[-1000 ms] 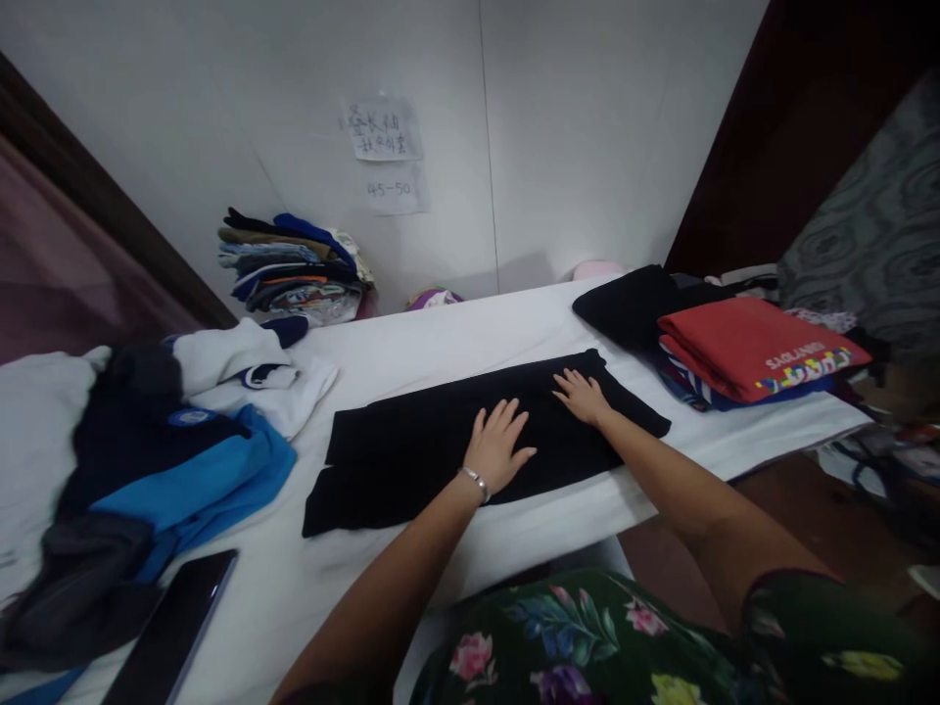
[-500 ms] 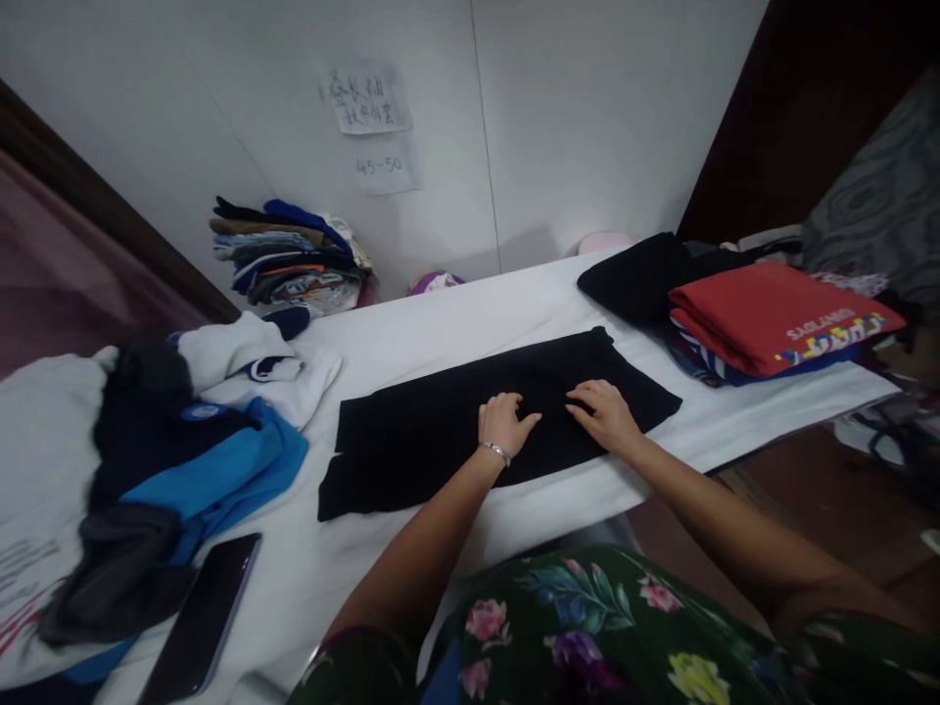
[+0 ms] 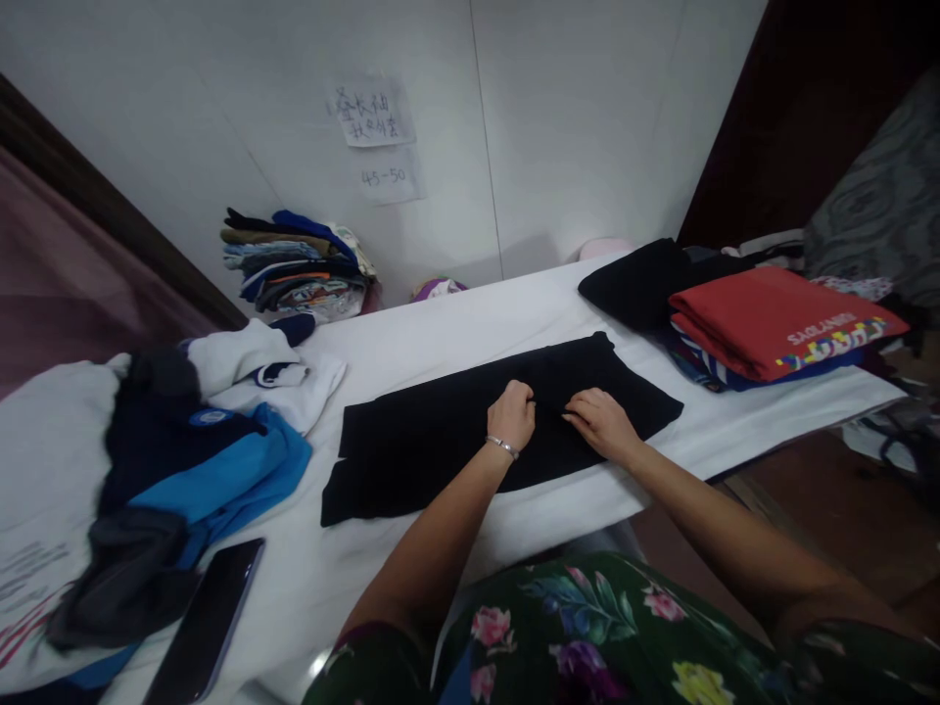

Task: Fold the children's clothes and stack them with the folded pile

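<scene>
A black garment [image 3: 426, 436] lies spread flat across the white table [image 3: 470, 333]. My left hand [image 3: 512, 415], with a bracelet on its wrist, sits near the garment's middle with its fingers curled and pinching the cloth. My right hand [image 3: 600, 421] rests close beside it on the right, its fingers bent down and pinching the same cloth. The two hands nearly touch.
A pile of loose white, blue and dark clothes [image 3: 168, 441] lies at the left, with a dark phone [image 3: 206, 622] near the front edge. A folded stack [image 3: 298, 264] stands against the wall. Folded red and black garments [image 3: 771, 318] sit at the right.
Both hands lay flat and apart on the black garment a second ago. They have drawn together at its middle and their fingers have curled onto the cloth.
</scene>
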`<state>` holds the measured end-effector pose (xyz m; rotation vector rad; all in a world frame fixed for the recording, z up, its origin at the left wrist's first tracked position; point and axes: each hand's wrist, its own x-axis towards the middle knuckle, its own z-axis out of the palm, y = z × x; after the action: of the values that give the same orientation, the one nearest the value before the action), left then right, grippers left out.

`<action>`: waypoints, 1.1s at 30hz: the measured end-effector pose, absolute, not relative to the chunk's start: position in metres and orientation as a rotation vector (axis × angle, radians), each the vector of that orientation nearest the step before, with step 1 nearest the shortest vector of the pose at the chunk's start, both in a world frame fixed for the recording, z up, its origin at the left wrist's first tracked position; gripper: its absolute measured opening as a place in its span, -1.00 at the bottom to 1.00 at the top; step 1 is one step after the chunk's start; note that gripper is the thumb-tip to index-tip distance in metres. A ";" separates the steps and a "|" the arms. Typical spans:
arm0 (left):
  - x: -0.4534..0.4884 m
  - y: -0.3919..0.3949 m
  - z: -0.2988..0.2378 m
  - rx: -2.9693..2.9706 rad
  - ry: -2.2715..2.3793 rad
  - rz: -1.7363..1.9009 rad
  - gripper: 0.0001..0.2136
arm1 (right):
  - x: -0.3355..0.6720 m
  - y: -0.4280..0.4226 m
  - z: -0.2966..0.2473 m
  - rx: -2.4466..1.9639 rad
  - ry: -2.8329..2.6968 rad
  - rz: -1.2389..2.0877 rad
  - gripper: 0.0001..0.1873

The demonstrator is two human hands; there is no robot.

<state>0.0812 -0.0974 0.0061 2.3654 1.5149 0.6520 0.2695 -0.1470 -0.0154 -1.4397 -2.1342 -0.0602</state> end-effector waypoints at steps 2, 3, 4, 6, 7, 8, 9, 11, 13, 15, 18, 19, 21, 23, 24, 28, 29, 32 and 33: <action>0.081 -0.096 0.004 2.384 1.533 0.582 -0.82 | 0.268 -0.147 -0.019 -1.425 -2.205 -0.028 -0.75; 0.081 -0.095 0.001 2.355 1.560 0.540 -0.80 | 0.267 -0.146 -0.021 -1.416 -2.248 -0.010 -0.76; 0.080 -0.095 -0.001 2.304 1.598 0.512 -0.78 | 0.266 -0.146 -0.023 -1.409 -2.286 0.007 -0.76; 0.080 -0.093 -0.004 2.177 1.660 0.519 -0.75 | 0.266 -0.145 -0.025 -1.403 -2.330 0.029 -0.77; 0.080 -0.093 -0.003 2.132 1.670 0.565 -0.74 | 0.266 -0.145 -0.025 -1.399 -2.336 0.032 -0.77; 0.080 -0.092 -0.001 2.119 1.655 0.636 -0.73 | 0.266 -0.145 -0.024 -1.394 -2.338 0.029 -0.77; 0.082 -0.092 0.002 2.142 1.617 0.722 -0.73 | 0.265 -0.145 -0.023 -1.385 -2.340 0.026 -0.77; 0.087 -0.092 0.012 2.292 1.468 0.879 -0.71 | 0.265 -0.144 -0.022 -1.363 -2.338 0.013 -0.79; 0.095 -0.090 0.020 2.530 1.231 0.898 -0.68 | 0.265 -0.142 -0.022 -1.353 -2.322 -0.015 -0.81; 0.105 -0.084 0.022 2.736 1.001 0.749 -0.65 | 0.264 -0.141 -0.024 -1.348 -2.304 -0.035 -0.82; 0.117 -0.069 0.011 2.746 1.045 0.420 -0.62 | 0.263 -0.143 -0.031 -1.309 -2.303 -0.002 -0.80; 0.119 -0.065 0.005 2.679 1.148 0.331 -0.61 | 0.262 -0.144 -0.033 -1.292 -2.299 0.024 -0.80; 0.122 -0.058 -0.008 2.552 1.333 0.244 -0.62 | 0.260 -0.149 -0.035 -1.273 -2.277 0.086 -0.80; 0.122 -0.055 -0.017 2.528 1.397 0.270 -0.63 | 0.260 -0.152 -0.034 -1.277 -2.241 0.172 -0.82; 0.122 -0.055 -0.020 2.542 1.396 0.304 -0.63 | 0.261 -0.153 -0.032 -1.279 -2.216 0.239 -0.82; 0.118 -0.059 -0.025 2.583 1.350 0.388 -0.64 | 0.280 -0.135 -0.015 -1.377 -1.931 0.441 -0.76; 0.117 -0.059 -0.025 2.586 1.348 0.394 -0.64 | 0.288 -0.126 -0.011 -1.448 -1.828 0.413 -0.75; 0.116 -0.059 -0.025 2.587 1.352 0.387 -0.65 | 0.316 -0.093 -0.006 -1.776 -1.625 0.276 -0.74; 0.116 -0.059 -0.025 2.587 1.352 0.387 -0.65 | 0.324 -0.082 -0.007 -1.876 -1.603 0.262 -0.73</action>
<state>0.1158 -0.0591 -0.0251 2.5870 1.3521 0.3872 0.3242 -0.0821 -0.0071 -1.8759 -1.6029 0.2621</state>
